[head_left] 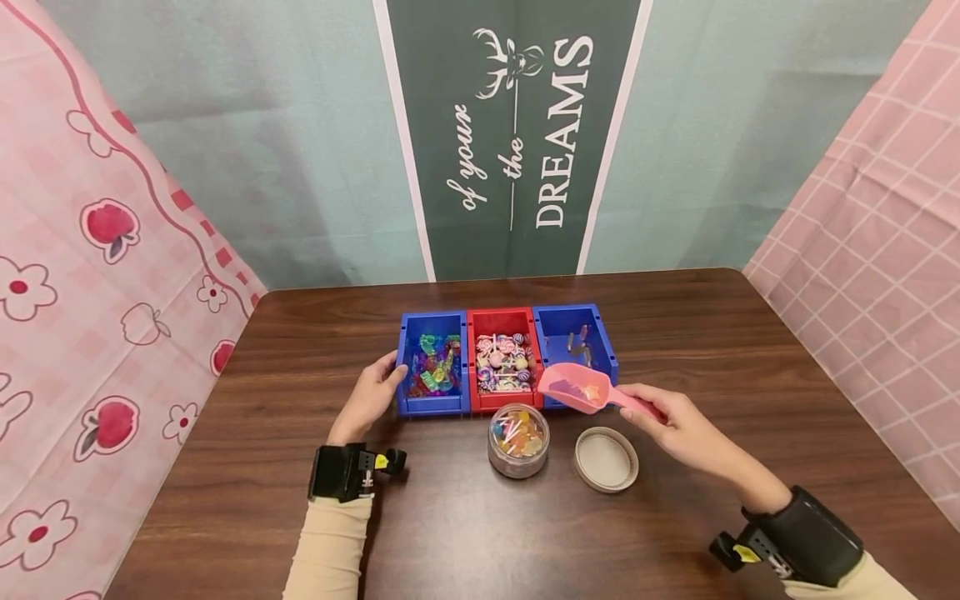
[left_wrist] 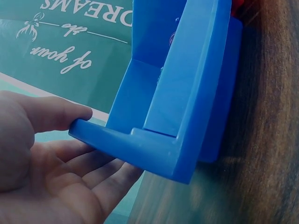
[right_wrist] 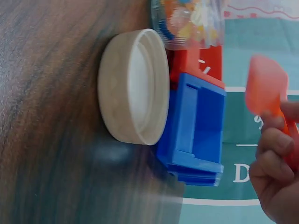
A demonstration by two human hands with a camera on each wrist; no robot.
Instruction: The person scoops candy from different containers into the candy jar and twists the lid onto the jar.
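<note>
1. Gripping the handle of the translucent pink plastic scoop [head_left: 603,393], my right hand [head_left: 660,421] holds it by the front of the square-cornered blue plastic right bin [head_left: 557,350]. I'd hold it level so its colourful pieces don't spill.

2. My left hand [head_left: 371,396] pinches the side wall of the blue plastic left bin [head_left: 433,407]; light pressure should steady it.

3. Tipping low and slowly seems best, clear of the round transparent jar [head_left: 517,468] just left of the cream lid [head_left: 606,460].

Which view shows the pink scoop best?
The head view: it looks clearly down into the pink scoop. The right wrist view shows it blurred, its handle partly hidden; the left wrist view doesn't show it.
</note>
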